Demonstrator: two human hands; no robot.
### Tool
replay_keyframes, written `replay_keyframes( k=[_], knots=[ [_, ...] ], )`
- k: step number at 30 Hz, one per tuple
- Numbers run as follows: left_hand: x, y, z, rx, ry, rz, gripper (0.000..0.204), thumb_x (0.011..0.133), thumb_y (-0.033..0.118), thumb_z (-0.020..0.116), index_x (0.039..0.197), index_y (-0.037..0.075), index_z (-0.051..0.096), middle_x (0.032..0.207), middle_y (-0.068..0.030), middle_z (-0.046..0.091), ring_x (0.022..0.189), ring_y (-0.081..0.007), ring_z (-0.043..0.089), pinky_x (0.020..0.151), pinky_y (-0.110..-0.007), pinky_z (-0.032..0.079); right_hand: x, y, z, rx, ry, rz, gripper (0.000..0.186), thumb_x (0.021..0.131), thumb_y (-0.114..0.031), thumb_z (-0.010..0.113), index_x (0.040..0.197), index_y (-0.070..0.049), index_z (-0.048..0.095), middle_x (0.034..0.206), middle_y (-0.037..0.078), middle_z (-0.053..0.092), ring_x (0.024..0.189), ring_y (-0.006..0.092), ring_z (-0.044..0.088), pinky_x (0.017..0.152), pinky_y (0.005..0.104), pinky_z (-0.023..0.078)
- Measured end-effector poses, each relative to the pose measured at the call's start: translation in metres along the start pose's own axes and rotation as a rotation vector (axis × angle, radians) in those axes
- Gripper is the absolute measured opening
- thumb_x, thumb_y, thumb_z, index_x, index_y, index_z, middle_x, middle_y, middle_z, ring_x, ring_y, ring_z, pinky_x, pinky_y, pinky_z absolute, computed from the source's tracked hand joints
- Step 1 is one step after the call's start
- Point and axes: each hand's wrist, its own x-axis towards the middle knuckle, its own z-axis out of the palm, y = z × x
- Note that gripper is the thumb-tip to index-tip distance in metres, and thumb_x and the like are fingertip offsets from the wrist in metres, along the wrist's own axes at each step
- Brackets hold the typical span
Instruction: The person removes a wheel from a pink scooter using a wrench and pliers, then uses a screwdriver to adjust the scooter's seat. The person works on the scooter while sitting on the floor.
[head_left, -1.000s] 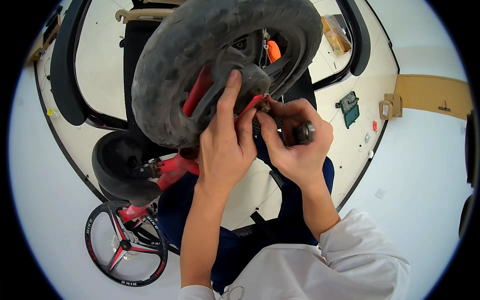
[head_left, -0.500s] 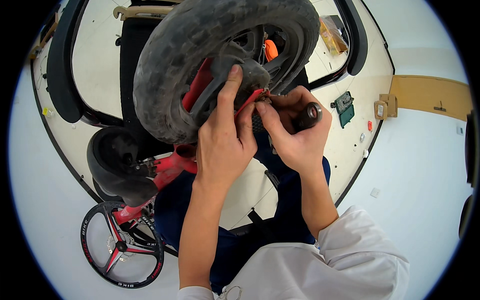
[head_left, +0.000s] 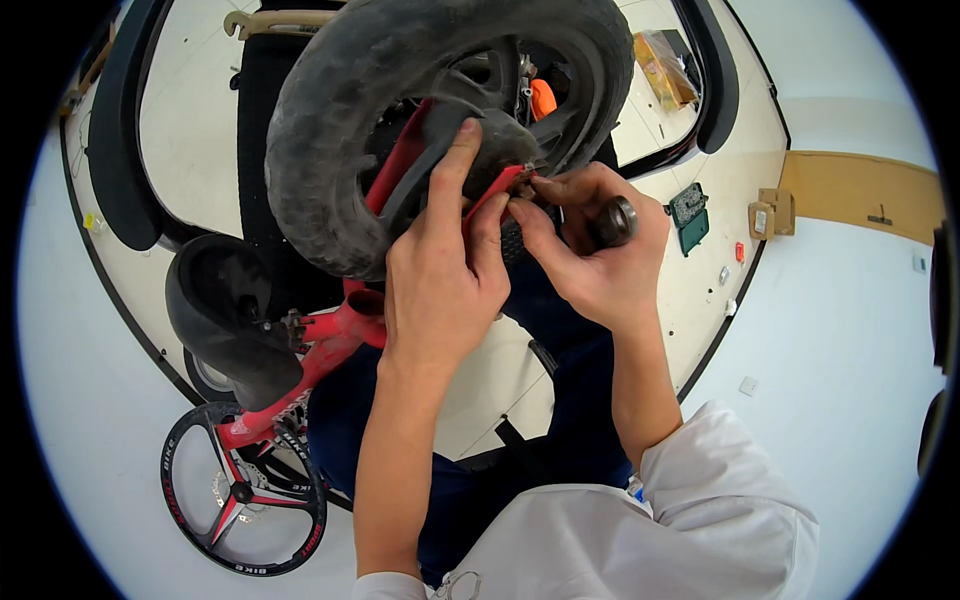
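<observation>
A worn black tyre [head_left: 325,140] on a spoked wheel stands in front of me, with a red fork [head_left: 400,160] running along it. My left hand [head_left: 440,280] is closed on the fork's red end [head_left: 492,198], thumb against it and forefinger stretched over the grey hub [head_left: 505,150]. Close beside it, my right hand [head_left: 615,270] pinches at the axle end, where the fingers hide any small part. Tucked in that same hand is a dark cylindrical tool [head_left: 617,220] with a hollow round end.
A black saddle [head_left: 225,320] and red bike frame [head_left: 330,350] are at left, above another wheel [head_left: 243,492]. Black chair armrests [head_left: 715,80] flank the work. On the floor at right lie a green tool case [head_left: 690,218] and cardboard boxes [head_left: 775,212].
The front wheel and fork have turned slightly, and the saddle and frame have shifted a little left. Both hands keep their places at the fork end; the tool's round end has tilted.
</observation>
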Motion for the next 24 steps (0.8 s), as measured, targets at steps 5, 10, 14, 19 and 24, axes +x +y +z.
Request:
replay_keyframes(
  k=[5, 10, 14, 19, 24],
  knots=[
    [0.006, -0.005, 0.006, 0.133, 0.096, 0.199, 0.047, 0.097, 0.002, 0.052, 0.144, 0.008, 0.048, 0.099, -0.0202, 0.071, 0.078, -0.0330, 0.072, 0.072, -0.035, 0.055, 0.005, 0.011, 0.008, 0.253, 0.053, 0.187, 0.021, 0.079, -0.008, 0.079, 0.072, 0.002, 0.062, 0.059, -0.003, 0.057, 0.052, -0.0003, 0.041, 0.046, 0.0191, 0.030],
    [0.015, -0.005, 0.007, 0.095, 0.016, 0.204, 0.052, 0.097, 0.008, 0.054, 0.147, 0.016, 0.047, 0.087, -0.0215, 0.068, 0.074, -0.0398, 0.068, 0.067, -0.047, 0.053, 0.009, 0.011, 0.005, 0.342, 0.048, 0.250, 0.021, 0.083, -0.009, 0.077, 0.071, 0.001, 0.063, 0.059, -0.004, 0.057, 0.054, -0.0012, 0.041, 0.049, 0.0196, 0.030],
    [0.022, 0.001, 0.007, -0.006, -0.070, 0.080, 0.051, 0.098, 0.008, 0.052, 0.147, 0.016, 0.043, 0.079, -0.0241, 0.066, 0.075, -0.0433, 0.067, 0.067, -0.048, 0.052, 0.011, 0.011, 0.004, 0.331, 0.056, 0.240, 0.018, 0.084, -0.009, 0.077, 0.076, 0.001, 0.065, 0.064, -0.003, 0.061, 0.055, -0.0015, 0.042, 0.049, 0.0189, 0.031],
    [0.027, -0.001, 0.002, -0.142, -0.161, -0.017, 0.046, 0.101, 0.011, 0.048, 0.146, 0.014, 0.040, 0.081, -0.0252, 0.066, 0.078, -0.0463, 0.066, 0.068, -0.050, 0.050, 0.013, 0.015, 0.003, 0.186, 0.028, 0.200, 0.016, 0.084, -0.010, 0.077, 0.081, 0.001, 0.066, 0.068, -0.002, 0.065, 0.054, -0.0016, 0.042, 0.048, 0.0176, 0.031],
    [0.029, -0.006, 0.002, -0.128, -0.129, 0.001, 0.043, 0.102, 0.014, 0.048, 0.144, 0.014, 0.043, 0.080, -0.0228, 0.067, 0.077, -0.0436, 0.068, 0.069, -0.047, 0.051, 0.016, 0.009, 0.003, 0.042, 0.011, 0.102, 0.012, 0.082, 0.000, 0.076, 0.086, 0.002, 0.064, 0.077, 0.000, 0.069, 0.053, -0.0037, 0.039, 0.046, 0.0176, 0.027]
  ],
)
